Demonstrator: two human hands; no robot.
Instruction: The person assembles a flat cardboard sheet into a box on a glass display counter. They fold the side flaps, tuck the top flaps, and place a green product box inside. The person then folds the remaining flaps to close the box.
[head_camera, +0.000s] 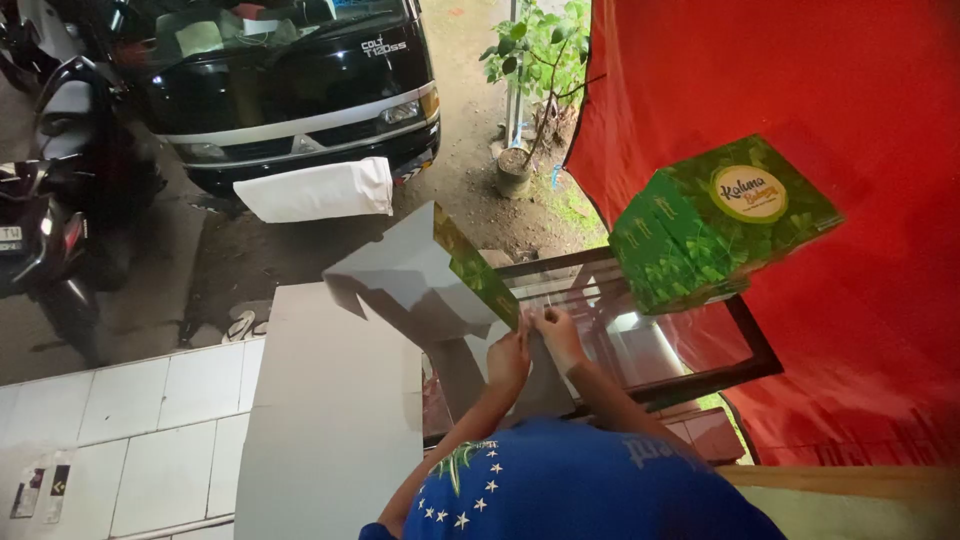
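My left hand (510, 360) and my right hand (560, 335) meet at the lower corner of an unfolded cardboard box (420, 275). The box is grey on the inside and has a green leaf print on its outer flap (478, 268). The fingers of both hands pinch that flap's edge. The box is tilted up above a glass-topped display case (700, 375) with a dark wooden frame. A stack of folded green boxes (715, 225) with a round yellow label rests on the case to the right of my hands.
A pile of flat grey cardboard sheets (335, 420) lies on a white tiled ledge (130, 440) at the left. A red cloth (800, 90) hangs at the right. Beyond are a black van (290, 90), a motorcycle (60, 200), a white sack (320, 190) and a potted plant (530, 60).
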